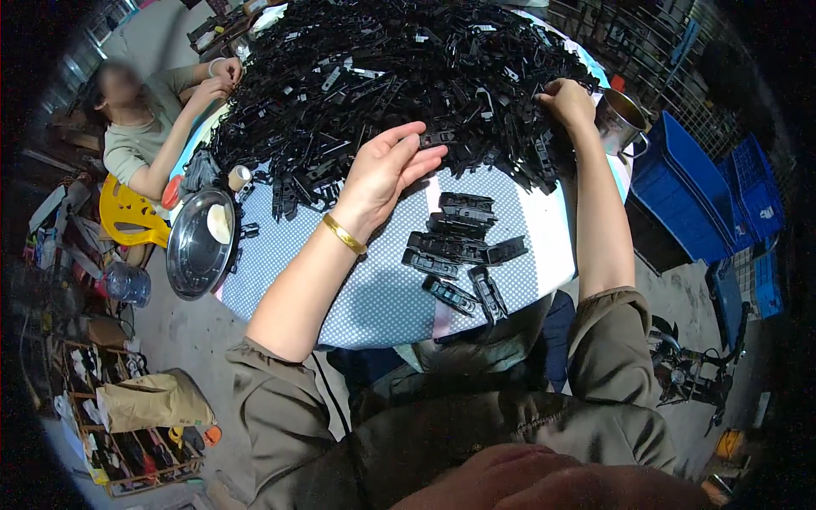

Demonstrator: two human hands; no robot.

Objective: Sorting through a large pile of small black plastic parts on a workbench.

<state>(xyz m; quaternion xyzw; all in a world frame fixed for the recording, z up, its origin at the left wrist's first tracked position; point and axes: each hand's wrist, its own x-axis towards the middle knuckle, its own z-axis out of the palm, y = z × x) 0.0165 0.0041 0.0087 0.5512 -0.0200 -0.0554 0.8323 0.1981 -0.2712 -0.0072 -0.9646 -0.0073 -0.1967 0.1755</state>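
Your left hand (387, 170) rests spread at the near edge of the desk-covering heap of black plastic clips (399, 76), right hand (568, 102) pinching one there; light, stiff, likely tangling—grip single ends.

L hand (387, 166): I hold it forward, palm turned inward, fingers (423, 153) straight and together, thumb above them, gold bangle behind at the wrist | R hand (565, 100): I stretch it farther out, forearm straight, fingers curled down under the knuckles, grip hidden
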